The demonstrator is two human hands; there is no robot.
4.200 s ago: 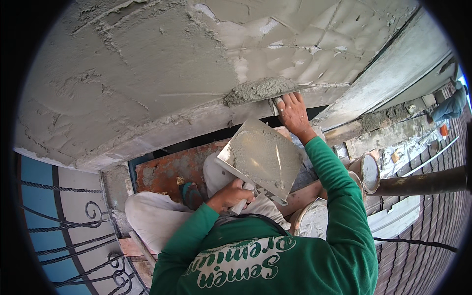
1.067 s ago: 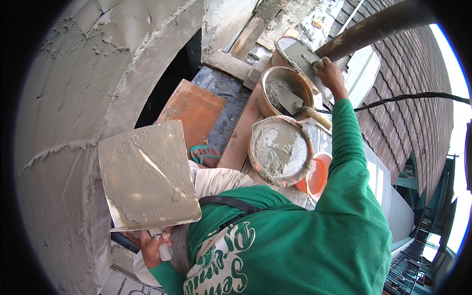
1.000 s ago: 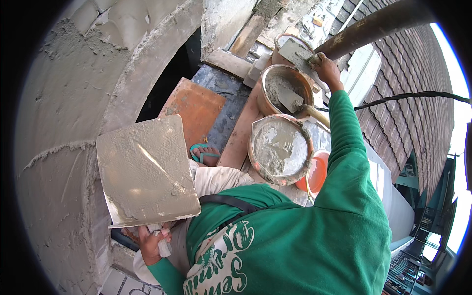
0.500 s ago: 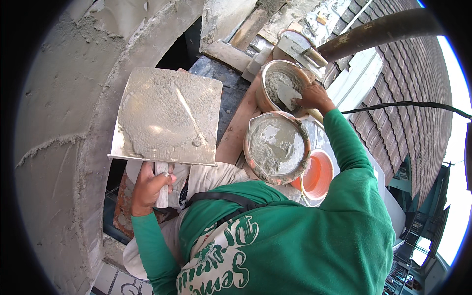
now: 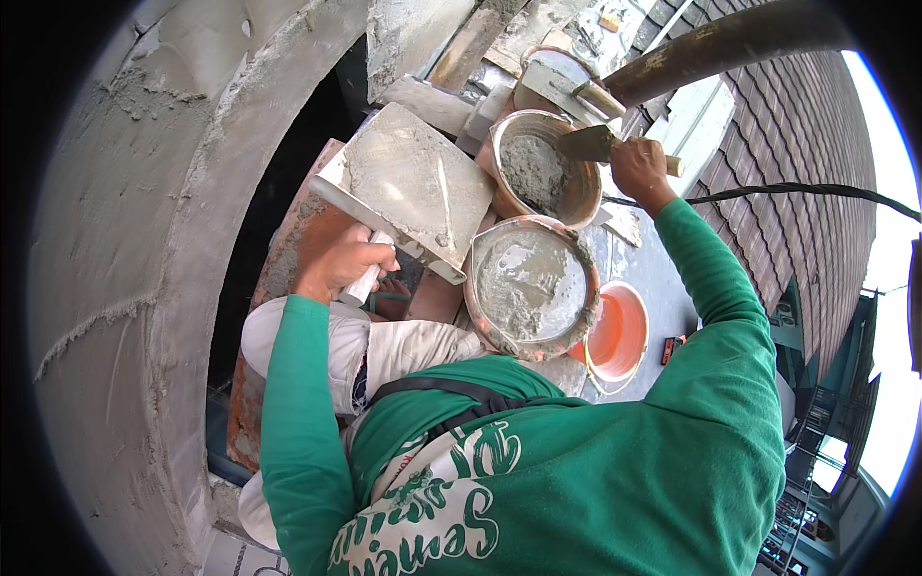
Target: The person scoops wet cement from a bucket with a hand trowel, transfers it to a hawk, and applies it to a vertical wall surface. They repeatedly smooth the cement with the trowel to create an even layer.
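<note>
Mortar is what both my hands are busy with. My left hand [image 5: 346, 261] is closed round the white handle of the hawk [image 5: 415, 187], the square board smeared with grey paste; a second ago I held it low against my left side, and now I have swung it up and across until its edge sits just beside the mortar bucket [image 5: 538, 173]. My right hand [image 5: 639, 171] is wrapped tight on the trowel [image 5: 597, 144], whose blade hangs over that bucket's rim, whereas a second ago it reached farther out, toward the pan [image 5: 562, 77] beyond. I judge that board and blade have come together at the bucket for loading. Nearer me stands a second bucket [image 5: 533, 286] of wetter grey slurry, touching the first, with an orange bowl [image 5: 619, 331] just beside it. Rough plastered wall [image 5: 115, 288] curves along my left.
</note>
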